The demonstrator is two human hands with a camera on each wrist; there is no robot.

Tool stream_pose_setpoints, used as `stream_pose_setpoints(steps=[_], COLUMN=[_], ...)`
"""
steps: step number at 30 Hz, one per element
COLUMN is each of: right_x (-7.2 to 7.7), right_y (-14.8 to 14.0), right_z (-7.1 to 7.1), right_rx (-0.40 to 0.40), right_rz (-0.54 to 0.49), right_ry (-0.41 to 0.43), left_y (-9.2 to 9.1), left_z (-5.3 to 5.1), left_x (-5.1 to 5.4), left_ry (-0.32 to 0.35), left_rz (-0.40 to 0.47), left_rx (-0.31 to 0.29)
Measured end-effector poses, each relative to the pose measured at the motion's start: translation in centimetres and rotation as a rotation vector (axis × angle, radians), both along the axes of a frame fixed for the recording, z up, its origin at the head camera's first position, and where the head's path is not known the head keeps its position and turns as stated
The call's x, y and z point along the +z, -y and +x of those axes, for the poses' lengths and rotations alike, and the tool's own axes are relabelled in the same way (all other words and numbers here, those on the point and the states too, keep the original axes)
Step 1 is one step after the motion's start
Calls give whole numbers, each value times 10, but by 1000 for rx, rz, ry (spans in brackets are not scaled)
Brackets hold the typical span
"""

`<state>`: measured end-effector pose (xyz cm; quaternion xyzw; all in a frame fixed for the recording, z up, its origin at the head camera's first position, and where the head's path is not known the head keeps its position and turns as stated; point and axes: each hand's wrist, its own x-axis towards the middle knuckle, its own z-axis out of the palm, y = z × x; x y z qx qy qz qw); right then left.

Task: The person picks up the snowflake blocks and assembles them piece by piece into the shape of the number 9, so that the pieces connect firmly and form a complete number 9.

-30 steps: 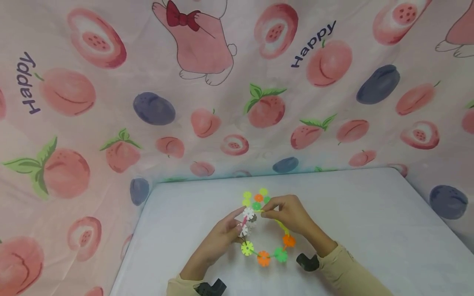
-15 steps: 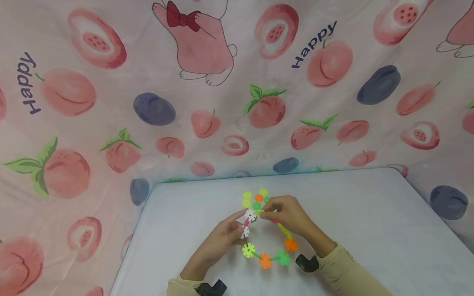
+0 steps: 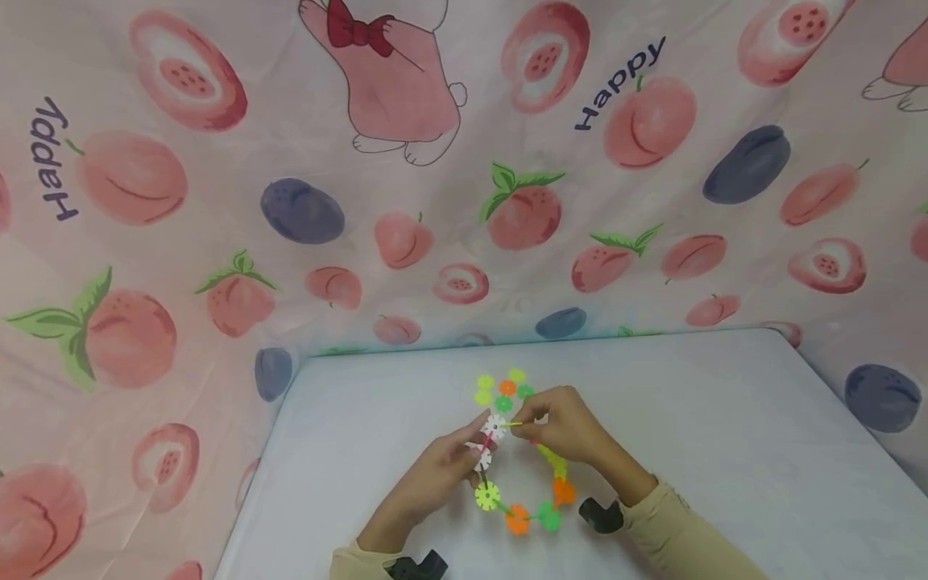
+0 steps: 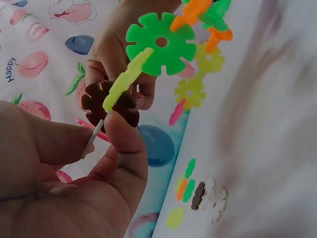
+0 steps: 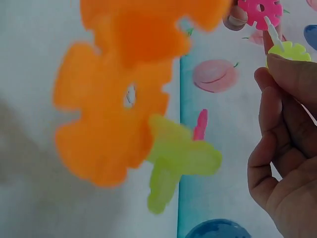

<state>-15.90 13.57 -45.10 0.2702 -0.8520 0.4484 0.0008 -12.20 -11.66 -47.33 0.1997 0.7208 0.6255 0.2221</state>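
Note:
A chain of notched plastic discs hangs curved between my hands in the head view, with an orange disc [image 3: 518,519] and a green disc [image 3: 549,515] at its bottom. My left hand [image 3: 444,471] holds its left side near the white discs [image 3: 495,426]. A white disc [image 4: 92,141] shows edge-on between thumb and finger in the left wrist view, near a brown disc [image 4: 111,104]. My right hand [image 3: 569,420] pinches a yellow disc [image 5: 291,51] between thumb and fingers. That disc meets a white one [image 5: 274,33]; whether they are locked cannot be told.
Several loose discs, including an orange one [image 3: 507,387] and a green one [image 3: 503,403], lie on the white table [image 3: 689,419] beyond the hands. A fruit-print cloth [image 3: 406,266] rises behind the table and along its sides.
The white discs in my left hand have shifted slightly right and toward me. The chain's bottom hangs a little lower in view. The yellow disc in my right hand has tilted, then turned edge-on again.

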Motion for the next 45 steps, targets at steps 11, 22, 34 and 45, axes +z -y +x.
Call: stream_pose_setpoints(steps=[11,22,34,45], right_x=[-2,-17,-23,-2], right_y=[-7,-30,-36,-21], right_z=[-4,-20,-21,-14], right_rx=[-25,-196,-42,-119], right_rz=[86,99,-168,-228], right_ry=[13,471,801,741], left_y=[-6,-1,0,0], left_z=[-2,-3,-2,1], left_x=[-2,2,2,3], left_ry=[21,168,309,381], left_rz=[39,92,150,197], left_rx=[28,126,169,126])
